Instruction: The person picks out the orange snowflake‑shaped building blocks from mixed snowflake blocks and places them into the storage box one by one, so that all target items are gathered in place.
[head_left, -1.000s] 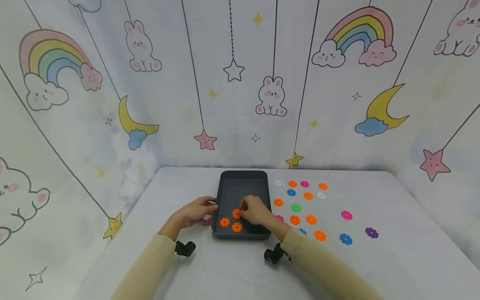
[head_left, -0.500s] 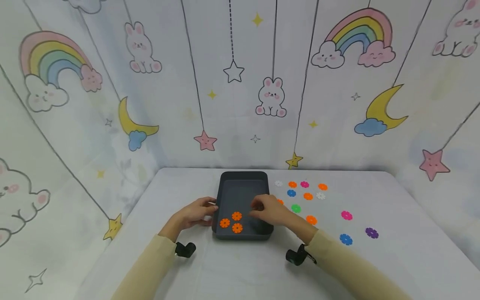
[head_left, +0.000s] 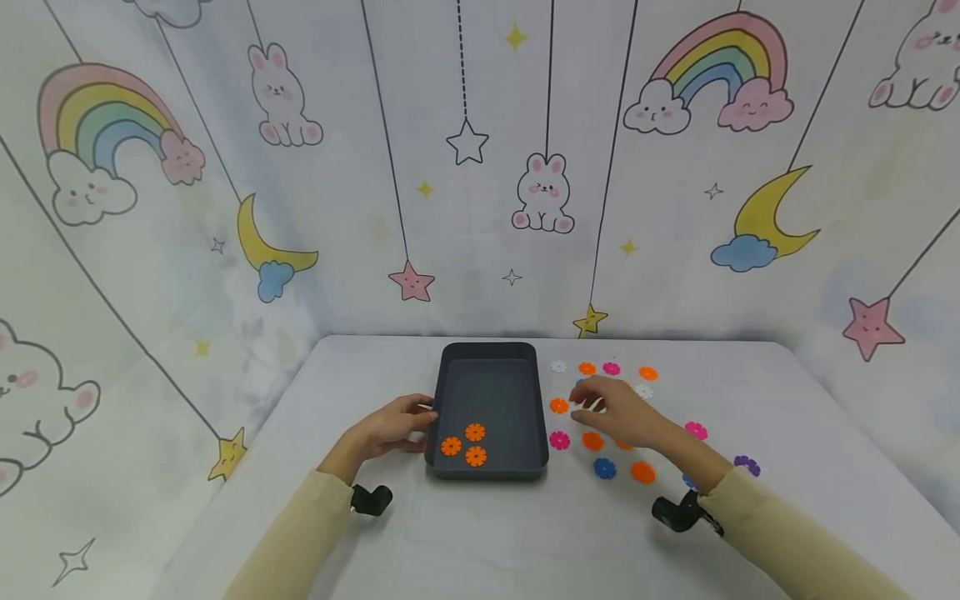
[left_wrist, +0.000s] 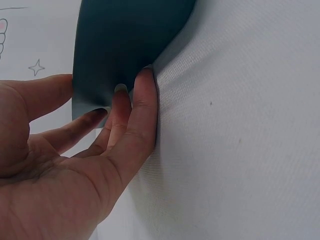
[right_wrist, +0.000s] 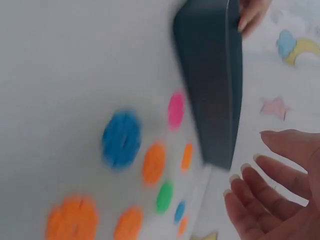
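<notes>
My left hand (head_left: pixel 393 425) rests against the left side of a dark grey rectangular tray (head_left: pixel 491 392). In the left wrist view its fairly straight fingers (left_wrist: pixel 142 107) touch the tray's outer wall (left_wrist: pixel 130 40). Inside the tray, near its front left, lie 3 orange flower-shaped discs (head_left: pixel 475 432). To the right of the tray my right hand (head_left: pixel 618 408) hovers over scattered flower discs, its fingers loosely bent and apart from the thumb, holding nothing. An orange disc (head_left: pixel 558 406) lies just left of its fingertips. The hand hides some of the discs behind it.
Several discs lie right of the tray on the white-covered table (head_left: pixel 360 542), among them a pink one (head_left: pixel 559 440), a blue one (head_left: pixel 604 468) and a purple one (head_left: pixel 747 465). A white cloth backdrop (head_left: pixel 480 233) with cartoon prints stands behind the table.
My right hand has left the orange disc in the tray and moved right, past the rim, over the loose discs. The left hand and tray stay in place.
</notes>
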